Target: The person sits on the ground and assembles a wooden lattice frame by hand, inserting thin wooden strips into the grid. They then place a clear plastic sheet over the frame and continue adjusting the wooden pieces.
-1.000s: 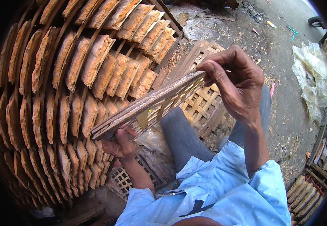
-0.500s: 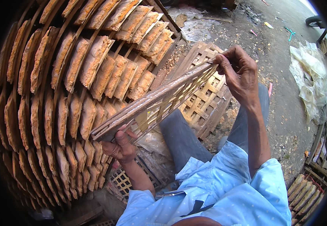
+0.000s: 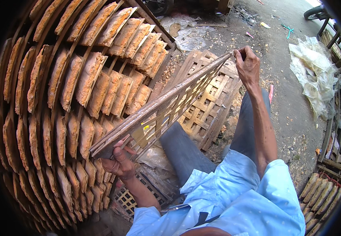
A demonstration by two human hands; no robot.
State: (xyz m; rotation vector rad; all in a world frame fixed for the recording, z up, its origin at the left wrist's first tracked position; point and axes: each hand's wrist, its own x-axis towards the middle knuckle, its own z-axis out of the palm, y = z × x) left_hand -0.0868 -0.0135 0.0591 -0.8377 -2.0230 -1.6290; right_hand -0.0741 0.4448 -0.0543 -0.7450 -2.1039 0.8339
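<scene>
A wooden frame (image 3: 163, 103) with a woven lattice is held aslant across the middle of the picture, from left of centre up to the upper right of centre. Its lower corner is grasped by the left hand (image 3: 119, 163), with the thumb laid along the outer edge; its upper corner is pinched by the right hand (image 3: 249, 67) between thumb and fingers. Most of the left half is filled by close rows of orange slabs (image 3: 90, 78). The frame's long upper edge is seen against them, and room looks tight on that side; whether they are touched cannot be told. Beneath the frame's upper end, a second lattice panel (image 3: 213, 103) is laid near the blue-grey trousers (image 3: 186, 147). The widest room for moving is found right of the right hand, where crumb-strewn ground (image 3: 292, 137) is bounded by a crumpled plastic sheet (image 3: 314, 74) at the upper right. The lower middle is taken up by a light blue shirt (image 3: 225, 185).
</scene>
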